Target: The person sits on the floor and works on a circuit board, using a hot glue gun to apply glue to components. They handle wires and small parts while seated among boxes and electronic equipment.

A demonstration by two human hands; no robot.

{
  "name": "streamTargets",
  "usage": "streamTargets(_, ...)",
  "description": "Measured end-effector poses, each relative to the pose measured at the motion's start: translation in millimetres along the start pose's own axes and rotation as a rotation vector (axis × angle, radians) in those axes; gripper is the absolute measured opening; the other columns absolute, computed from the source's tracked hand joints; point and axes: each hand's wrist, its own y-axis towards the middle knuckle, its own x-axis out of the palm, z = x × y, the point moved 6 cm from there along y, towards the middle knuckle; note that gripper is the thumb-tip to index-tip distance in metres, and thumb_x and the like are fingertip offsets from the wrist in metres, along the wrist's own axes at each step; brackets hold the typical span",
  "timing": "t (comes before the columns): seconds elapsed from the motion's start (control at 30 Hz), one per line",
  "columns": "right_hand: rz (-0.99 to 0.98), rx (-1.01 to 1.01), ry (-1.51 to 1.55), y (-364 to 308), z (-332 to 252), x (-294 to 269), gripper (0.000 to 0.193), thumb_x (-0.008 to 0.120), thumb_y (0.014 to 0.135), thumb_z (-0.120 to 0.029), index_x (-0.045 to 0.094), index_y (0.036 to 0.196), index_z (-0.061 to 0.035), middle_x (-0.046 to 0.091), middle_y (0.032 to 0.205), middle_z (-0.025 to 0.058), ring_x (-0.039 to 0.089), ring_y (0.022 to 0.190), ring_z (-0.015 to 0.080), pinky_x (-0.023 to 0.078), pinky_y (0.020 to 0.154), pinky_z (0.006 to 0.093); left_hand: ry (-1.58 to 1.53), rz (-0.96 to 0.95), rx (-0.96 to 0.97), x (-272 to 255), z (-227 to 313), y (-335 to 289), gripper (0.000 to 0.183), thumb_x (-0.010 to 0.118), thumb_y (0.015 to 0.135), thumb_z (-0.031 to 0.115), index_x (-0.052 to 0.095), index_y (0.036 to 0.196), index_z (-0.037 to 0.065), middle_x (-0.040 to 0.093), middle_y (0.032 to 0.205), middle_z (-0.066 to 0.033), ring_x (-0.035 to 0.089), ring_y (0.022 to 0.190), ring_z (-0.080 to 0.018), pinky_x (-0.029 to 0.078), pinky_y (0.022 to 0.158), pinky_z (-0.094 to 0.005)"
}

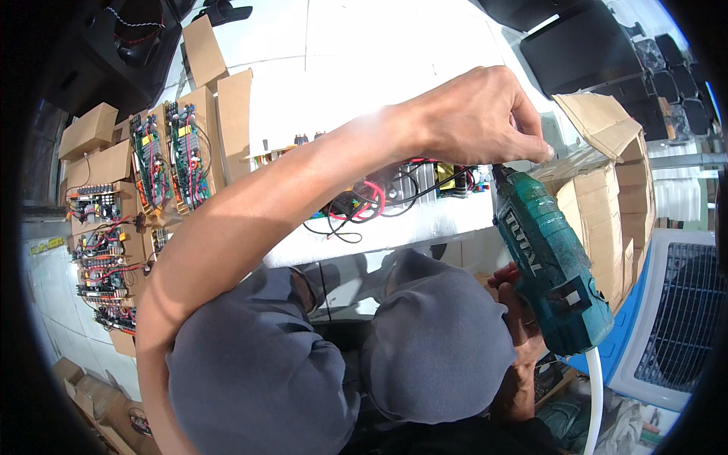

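Observation:
My left arm stretches from the lower left across the white work surface (447, 220). My left hand (489, 114) has its fingers closed in a pinch just above the black nozzle of a teal glue gun (550, 254). Whatever lies between those fingertips, if anything, is hidden. Beneath the glue gun, my right hand (522, 315) is wrapped round its handle, mostly covered by the body. A white rod (594, 394) curves out of the gun's rear end. A circuit board (417, 180) with red and black wires lies under my left forearm, partly hidden by it.
More wired circuit boards (186, 144) stand on cardboard at the left. An opened cardboard box (599, 197) sits right of the glue gun, beside a blue and white unit with a grille (686, 326). Black cases (580, 45) stand at the far right. My grey-clad knees (436, 341) are below the surface.

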Motion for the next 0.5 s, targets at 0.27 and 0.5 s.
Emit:
streamTargets(0.27, 0.038, 0.066, 0.032, 2.7, -3.7, 2.3, 0.023, 0.064, 0.09, -0.003, 0.064, 0.111, 0.0043, 0.068, 0.099, 0.0177, 0.07, 0.089, 0.0267, 0.059, 0.081, 0.041, 0.013, 0.065, 0.028, -7.1, -1.2, -5.0, 0.022, 0.072, 0.087, 0.023, 0.079, 0.082, 0.002, 0.071, 0.072, -0.0068, 0.065, 0.071, -0.0133, 0.052, 0.082, -0.0331)
streamTargets(0.5, 0.017, 0.137, 0.158, 11.0, -8.4, 3.6, 0.022, 0.062, 0.087, -0.007, 0.063, 0.104, 0.0072, 0.067, 0.096, 0.0199, 0.07, 0.084, 0.0284, 0.06, 0.078, 0.0416, 0.006, 0.071, -0.063, -11.4, 0.2, -9.2, 0.02, 0.07, 0.084, 0.019, 0.078, 0.079, 0.001, 0.071, 0.074, -0.0079, 0.065, 0.072, -0.0139, 0.052, 0.081, -0.0314)
